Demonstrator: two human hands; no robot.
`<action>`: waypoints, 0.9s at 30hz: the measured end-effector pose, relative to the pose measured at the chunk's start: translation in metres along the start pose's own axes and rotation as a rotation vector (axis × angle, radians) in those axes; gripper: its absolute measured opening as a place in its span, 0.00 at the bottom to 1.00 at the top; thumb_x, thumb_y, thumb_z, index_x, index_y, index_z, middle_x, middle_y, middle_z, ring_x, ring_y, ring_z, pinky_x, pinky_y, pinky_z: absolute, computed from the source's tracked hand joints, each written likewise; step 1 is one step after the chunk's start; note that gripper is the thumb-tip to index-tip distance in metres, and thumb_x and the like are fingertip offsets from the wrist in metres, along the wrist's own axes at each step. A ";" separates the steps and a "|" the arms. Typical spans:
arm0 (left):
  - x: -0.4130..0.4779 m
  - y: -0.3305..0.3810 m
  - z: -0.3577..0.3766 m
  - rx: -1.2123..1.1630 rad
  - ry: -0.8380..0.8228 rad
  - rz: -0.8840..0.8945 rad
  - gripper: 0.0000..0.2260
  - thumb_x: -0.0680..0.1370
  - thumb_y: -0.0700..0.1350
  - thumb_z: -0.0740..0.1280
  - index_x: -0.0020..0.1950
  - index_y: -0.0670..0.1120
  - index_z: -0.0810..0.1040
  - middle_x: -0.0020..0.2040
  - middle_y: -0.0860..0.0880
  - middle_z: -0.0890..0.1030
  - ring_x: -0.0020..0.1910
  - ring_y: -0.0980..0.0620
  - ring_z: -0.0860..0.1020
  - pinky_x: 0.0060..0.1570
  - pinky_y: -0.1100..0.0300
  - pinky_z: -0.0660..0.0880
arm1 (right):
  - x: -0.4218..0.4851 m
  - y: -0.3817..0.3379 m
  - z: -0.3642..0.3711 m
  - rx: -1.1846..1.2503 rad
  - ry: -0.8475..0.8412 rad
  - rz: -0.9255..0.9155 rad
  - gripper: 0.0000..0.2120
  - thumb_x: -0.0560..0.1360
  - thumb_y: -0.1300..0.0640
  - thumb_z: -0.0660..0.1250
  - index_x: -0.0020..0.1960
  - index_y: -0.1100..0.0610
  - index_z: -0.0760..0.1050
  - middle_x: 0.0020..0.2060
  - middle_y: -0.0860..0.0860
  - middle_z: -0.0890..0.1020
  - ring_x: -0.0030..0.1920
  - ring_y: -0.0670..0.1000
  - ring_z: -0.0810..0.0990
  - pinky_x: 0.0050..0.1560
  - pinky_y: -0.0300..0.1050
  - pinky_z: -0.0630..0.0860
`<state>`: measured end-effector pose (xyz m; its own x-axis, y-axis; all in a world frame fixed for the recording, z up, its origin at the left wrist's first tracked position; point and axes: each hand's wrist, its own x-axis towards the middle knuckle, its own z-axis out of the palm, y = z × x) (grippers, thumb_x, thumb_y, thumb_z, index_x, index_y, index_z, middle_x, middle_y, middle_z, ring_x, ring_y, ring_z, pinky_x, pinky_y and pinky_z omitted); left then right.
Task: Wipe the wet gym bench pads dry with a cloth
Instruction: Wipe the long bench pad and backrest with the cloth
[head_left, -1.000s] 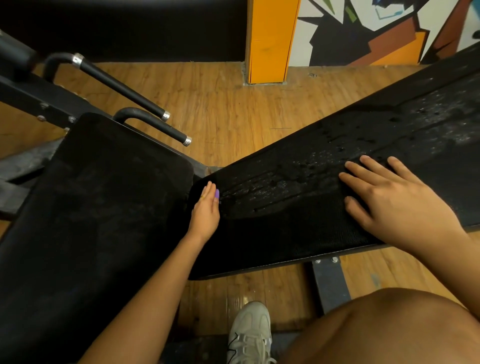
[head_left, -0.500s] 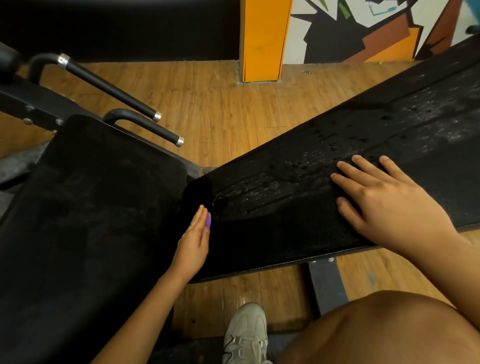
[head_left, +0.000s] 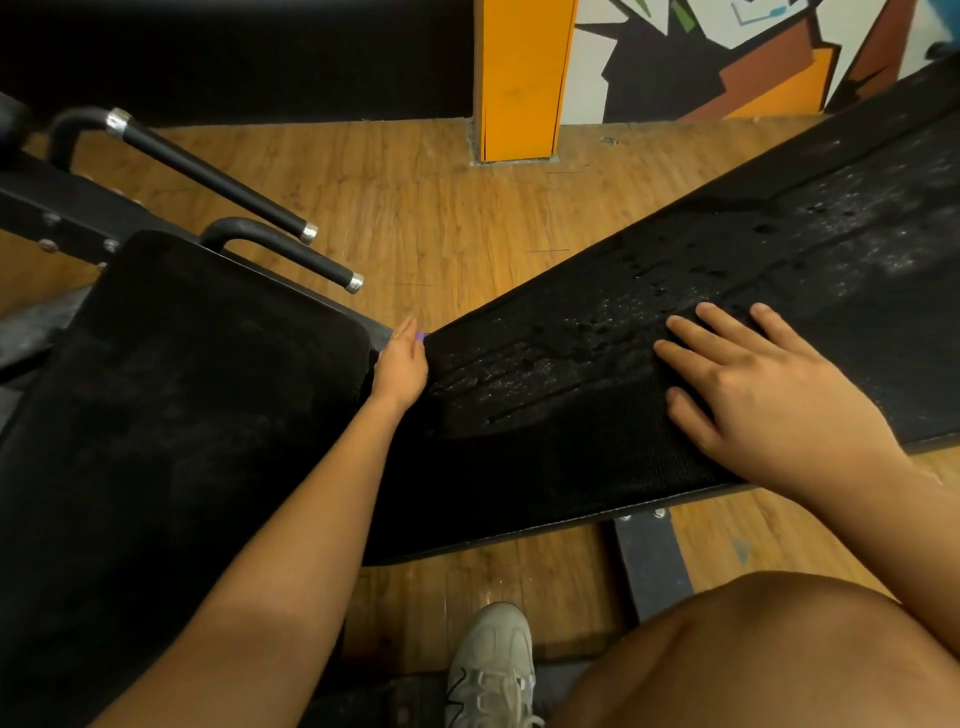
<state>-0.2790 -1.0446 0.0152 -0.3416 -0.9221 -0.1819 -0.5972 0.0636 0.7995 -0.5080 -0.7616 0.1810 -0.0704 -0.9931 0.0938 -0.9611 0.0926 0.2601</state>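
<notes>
Head view, starting nearest at the lower right of the frame: one bare knee (head_left: 753, 649), and beside it one pale shoe (head_left: 493, 670) on the wooden floor (head_left: 441, 208).

Above these, the right hand (head_left: 769, 405) lies flat with its fingers (head_left: 691, 332) straight and spread. It presses down on what looks like one dark, mesh-textured cloth (head_left: 623, 447), gripping nothing. The cloth is hard to tell from the long pad (head_left: 831, 249) beneath it.

The left hand (head_left: 400, 369) stands edge-on at the gap between the two pads, fingers straight and together, holding nothing.

The seat pad (head_left: 182, 415) fills the left of the frame. The long pad runs toward the upper right, and water beads (head_left: 519, 374) shine on it between the two hands and past the right fingertips.

By my judgement the cloth is light, limp and quick to bunch, so a flat palm on its middle should drive it better than a pinch. The pads look firm, cushioned and slick while wet, and they need no holding.

Farther off, two black handles (head_left: 208, 171) with metal caps cross the upper left. One orange pillar (head_left: 524, 78) stands at the top centre beside a painted wall (head_left: 727, 52).
</notes>
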 end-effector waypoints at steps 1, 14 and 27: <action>-0.003 -0.002 -0.001 0.012 -0.016 0.004 0.22 0.87 0.43 0.55 0.82 0.46 0.59 0.81 0.50 0.60 0.80 0.50 0.58 0.77 0.54 0.55 | -0.001 0.000 0.000 0.000 -0.005 0.005 0.30 0.79 0.44 0.49 0.71 0.58 0.75 0.71 0.58 0.75 0.75 0.60 0.69 0.74 0.65 0.63; -0.167 -0.056 -0.002 -0.003 -0.103 0.094 0.25 0.86 0.42 0.56 0.82 0.52 0.55 0.80 0.62 0.54 0.76 0.66 0.55 0.68 0.76 0.56 | 0.000 0.001 0.003 0.000 0.024 -0.024 0.29 0.79 0.44 0.50 0.71 0.58 0.75 0.71 0.58 0.75 0.75 0.60 0.69 0.74 0.65 0.63; -0.025 -0.011 0.001 0.061 -0.006 0.107 0.22 0.87 0.44 0.54 0.82 0.45 0.57 0.82 0.49 0.59 0.80 0.52 0.56 0.77 0.57 0.52 | -0.001 -0.001 0.000 -0.007 0.021 0.005 0.28 0.79 0.45 0.52 0.70 0.58 0.76 0.71 0.58 0.76 0.75 0.60 0.69 0.74 0.64 0.63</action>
<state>-0.2646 -1.0218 0.0101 -0.4101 -0.9064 -0.1012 -0.5999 0.1845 0.7785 -0.5075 -0.7608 0.1804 -0.0693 -0.9909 0.1153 -0.9589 0.0981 0.2661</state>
